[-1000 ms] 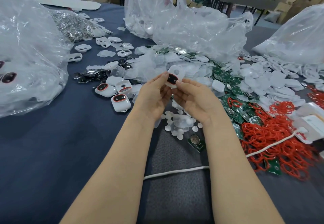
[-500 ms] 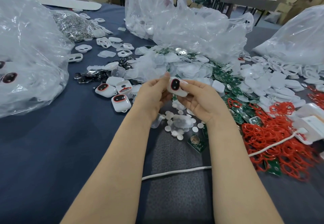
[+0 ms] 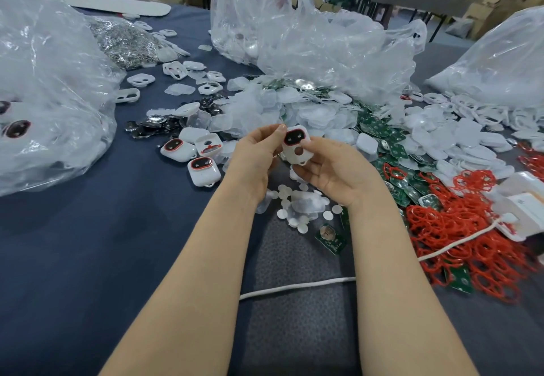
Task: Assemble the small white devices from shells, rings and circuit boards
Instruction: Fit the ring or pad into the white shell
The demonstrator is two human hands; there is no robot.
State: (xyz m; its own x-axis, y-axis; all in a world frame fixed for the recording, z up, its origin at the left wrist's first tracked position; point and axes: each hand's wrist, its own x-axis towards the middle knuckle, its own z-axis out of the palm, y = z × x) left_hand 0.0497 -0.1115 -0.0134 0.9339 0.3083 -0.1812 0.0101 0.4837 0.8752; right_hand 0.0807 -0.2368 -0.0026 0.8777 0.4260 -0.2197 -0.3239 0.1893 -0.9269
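White device [image 3: 295, 147]: it is up in the air over the middle of the table, held between both hands, with its dark red-ringed window facing up so the person can look it over.
Table [image 3: 88, 258]: big, with a dark blue cover, and all the parts are spread on it within easy reach.
Plastic bags [image 3: 309, 40]: big clear bags at the back and sides; they look like they hold spare parts.
Red rings [image 3: 459, 246]: a tangled heap on the right, near the right arm.
Circuit boards [image 3: 382, 131]: green ones lie in a pile past the right hand.
White shells [image 3: 471, 134]: lots are scattered on the right side.
Finished devices [image 3: 203, 171]: a few sit together just left of the hands, likely put aside as done.
Left hand [image 3: 256, 157]: fingers curled, its thumb tip pressing the top left corner of the device.
Right hand [image 3: 332, 169]: half closed, holding the device from below and from the side.
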